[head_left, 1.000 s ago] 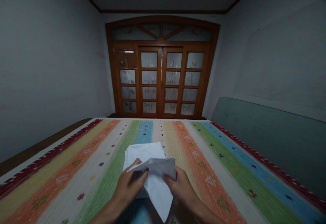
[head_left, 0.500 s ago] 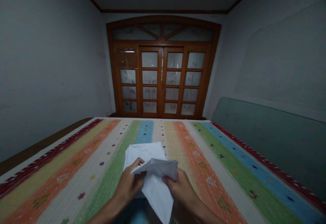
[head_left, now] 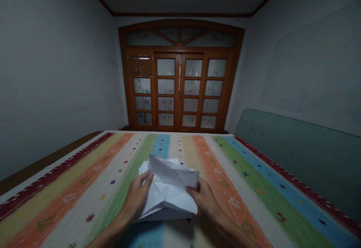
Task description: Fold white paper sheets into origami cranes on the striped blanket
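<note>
A creased sheet of white paper (head_left: 172, 191) is held up between my two hands, partly opened out, with a pointed corner rising at its upper left. My left hand (head_left: 140, 191) grips its left edge, thumb on the near face. On the right edge, my right hand (head_left: 204, 195) pinches the paper with the thumb in front and the fingers hidden behind. Behind it, a stack of white paper (head_left: 143, 166) lies on the striped cloth, mostly covered by the held sheet.
The multicoloured striped cloth (head_left: 107, 188) spreads over the table. A pale green panel (head_left: 299, 154) stands along the right side. Wooden doors with glass panes (head_left: 180, 90) are at the far end, between pale walls.
The paper has unfolded from a narrow folded shape with a point hanging down into a wider sheet. My left hand has shifted slightly left, and my right hand slightly right.
</note>
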Action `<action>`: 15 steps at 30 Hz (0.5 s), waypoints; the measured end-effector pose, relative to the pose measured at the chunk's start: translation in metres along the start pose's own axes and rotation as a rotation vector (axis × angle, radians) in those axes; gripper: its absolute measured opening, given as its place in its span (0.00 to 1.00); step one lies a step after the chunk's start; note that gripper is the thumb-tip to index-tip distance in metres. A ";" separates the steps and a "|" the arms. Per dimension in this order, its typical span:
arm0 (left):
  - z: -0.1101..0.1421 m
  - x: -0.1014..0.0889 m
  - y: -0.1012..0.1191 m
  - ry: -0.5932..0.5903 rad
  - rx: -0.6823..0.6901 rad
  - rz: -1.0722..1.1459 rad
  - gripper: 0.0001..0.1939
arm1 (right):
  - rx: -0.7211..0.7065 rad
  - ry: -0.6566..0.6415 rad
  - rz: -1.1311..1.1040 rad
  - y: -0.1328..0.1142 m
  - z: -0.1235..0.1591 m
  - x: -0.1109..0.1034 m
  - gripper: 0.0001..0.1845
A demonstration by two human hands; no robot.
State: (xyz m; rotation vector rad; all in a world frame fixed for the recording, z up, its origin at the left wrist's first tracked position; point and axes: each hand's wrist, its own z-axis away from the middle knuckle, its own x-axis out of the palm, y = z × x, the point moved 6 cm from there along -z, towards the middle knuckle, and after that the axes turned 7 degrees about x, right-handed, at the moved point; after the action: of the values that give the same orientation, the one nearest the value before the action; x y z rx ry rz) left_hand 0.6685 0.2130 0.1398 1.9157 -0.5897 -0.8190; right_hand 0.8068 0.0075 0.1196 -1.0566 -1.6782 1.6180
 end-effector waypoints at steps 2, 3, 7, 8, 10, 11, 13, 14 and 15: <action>0.000 0.000 0.000 0.014 0.006 0.003 0.29 | 0.002 -0.003 -0.054 0.003 -0.004 0.000 0.16; 0.000 0.000 0.000 0.020 0.010 0.001 0.29 | 0.003 -0.004 -0.080 0.004 -0.006 0.000 0.17; 0.002 0.000 0.002 0.046 0.026 -0.022 0.27 | 0.007 0.007 -0.129 0.009 -0.010 -0.002 0.19; 0.002 0.000 0.003 0.051 0.028 -0.027 0.27 | 0.008 0.010 -0.133 0.010 -0.011 -0.002 0.18; 0.003 -0.001 0.004 0.054 0.032 -0.035 0.26 | 0.008 0.018 -0.138 0.012 -0.011 -0.003 0.18; 0.003 -0.001 0.003 0.052 0.032 -0.037 0.25 | 0.006 0.025 -0.138 0.012 -0.012 -0.004 0.18; 0.001 -0.001 0.001 0.041 0.025 -0.037 0.25 | -0.004 0.048 -0.130 0.013 -0.013 -0.007 0.19; 0.000 -0.001 -0.001 0.031 0.017 -0.035 0.26 | -0.011 0.061 -0.122 0.013 -0.013 -0.008 0.20; -0.001 0.000 -0.004 0.019 0.007 -0.032 0.27 | -0.018 0.074 -0.113 0.013 -0.014 -0.009 0.20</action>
State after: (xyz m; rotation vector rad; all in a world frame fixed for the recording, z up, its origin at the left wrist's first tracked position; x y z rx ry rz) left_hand 0.6695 0.2159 0.1367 1.9415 -0.5519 -0.8197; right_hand 0.8251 0.0066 0.1093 -0.9997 -1.6755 1.4778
